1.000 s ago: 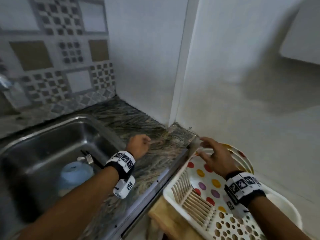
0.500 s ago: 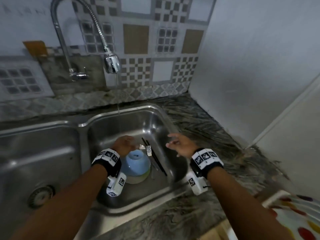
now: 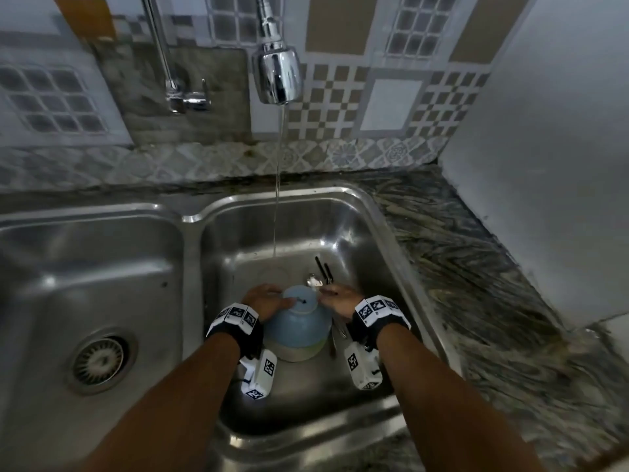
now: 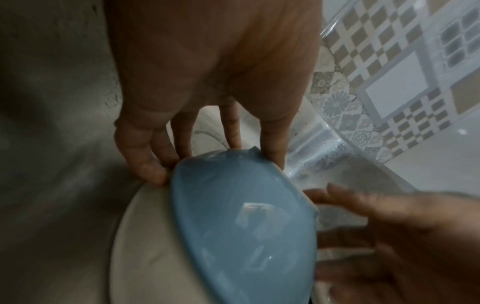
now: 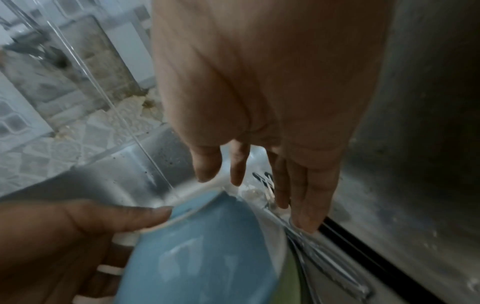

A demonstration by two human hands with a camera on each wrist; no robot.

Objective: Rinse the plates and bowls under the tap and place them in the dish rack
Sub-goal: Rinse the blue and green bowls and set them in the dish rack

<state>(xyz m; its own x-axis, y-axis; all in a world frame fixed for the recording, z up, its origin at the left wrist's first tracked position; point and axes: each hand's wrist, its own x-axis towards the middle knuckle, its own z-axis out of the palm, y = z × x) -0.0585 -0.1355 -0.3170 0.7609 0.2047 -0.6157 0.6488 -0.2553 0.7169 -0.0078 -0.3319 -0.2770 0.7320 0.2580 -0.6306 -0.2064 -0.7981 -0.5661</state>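
A blue bowl (image 3: 301, 321) sits upside down on a stack of a white bowl (image 4: 145, 236) and a green one (image 3: 306, 350) in the right sink basin (image 3: 371, 240). My left hand (image 3: 272, 299) grips the blue bowl's upper edge, thumb (image 5: 135, 216) on one side and fingers (image 4: 145, 164) on the other. My right hand (image 3: 332, 294) hovers open just right of the bowl, its straight fingers (image 5: 306, 205) over the cutlery (image 3: 320, 275). A thin stream of water (image 3: 277, 199) falls from the tap (image 3: 277, 76) just behind the bowl.
A second basin with a drain (image 3: 100, 361) lies to the left. Granite counter (image 3: 476, 284) runs along the right, up to a white wall. The tap's lever (image 3: 190, 97) sits on the tiled back wall. The dish rack is out of view.
The view swung from the dish rack to the sink. Both hands came down into the right basin; my left hand took hold of the blue bowl and my right closed in beside it.
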